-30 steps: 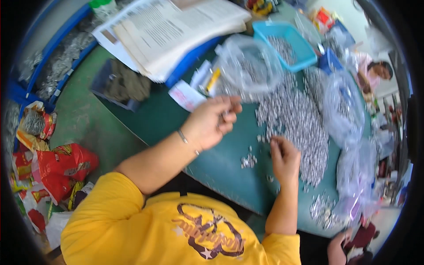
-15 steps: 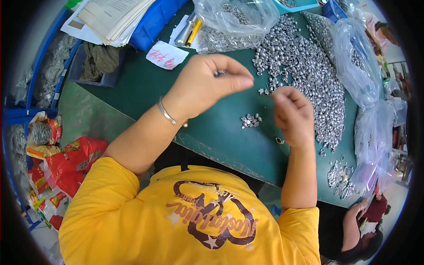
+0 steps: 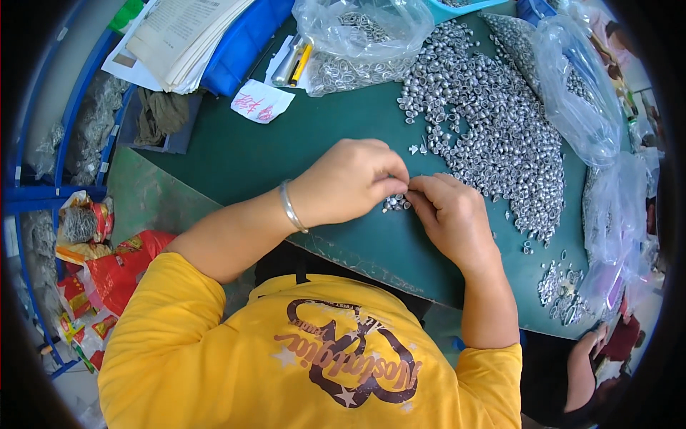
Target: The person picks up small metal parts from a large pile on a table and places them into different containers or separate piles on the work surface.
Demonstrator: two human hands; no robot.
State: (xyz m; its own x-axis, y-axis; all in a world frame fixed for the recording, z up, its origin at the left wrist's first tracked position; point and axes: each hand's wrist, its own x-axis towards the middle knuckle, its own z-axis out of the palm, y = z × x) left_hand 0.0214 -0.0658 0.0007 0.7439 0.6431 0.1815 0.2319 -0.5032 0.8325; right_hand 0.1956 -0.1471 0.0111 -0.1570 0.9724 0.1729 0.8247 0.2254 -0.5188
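Fingers of both hands met over a small cluster of silver metal pieces (image 3: 395,203) on the green table (image 3: 286,154), close to the person's near edge. Starting at the left, a blue rack (image 3: 43,193) held bags of grey parts, with red snack wrappers (image 3: 107,272) below it. Next came a stack of printed papers (image 3: 189,36) on a blue folder (image 3: 246,46), then a small white slip with red writing (image 3: 261,101) lying flat. The left hand (image 3: 346,182), a silver bangle (image 3: 291,207) on its wrist, was curled, fingertips pinched down on the little cluster. Touching it from the other side, the right hand (image 3: 450,218) was bent the same way, its fingertips pressed into those same pieces; exactly how many each hand held could not be told. Above them sat a clear bag of rings (image 3: 361,32), and to the right a big loose heap of silver pieces (image 3: 493,121) spread over the table. Farther right lay crumpled clear plastic bags (image 3: 579,100), and at the lower right another person's hand (image 3: 597,343).
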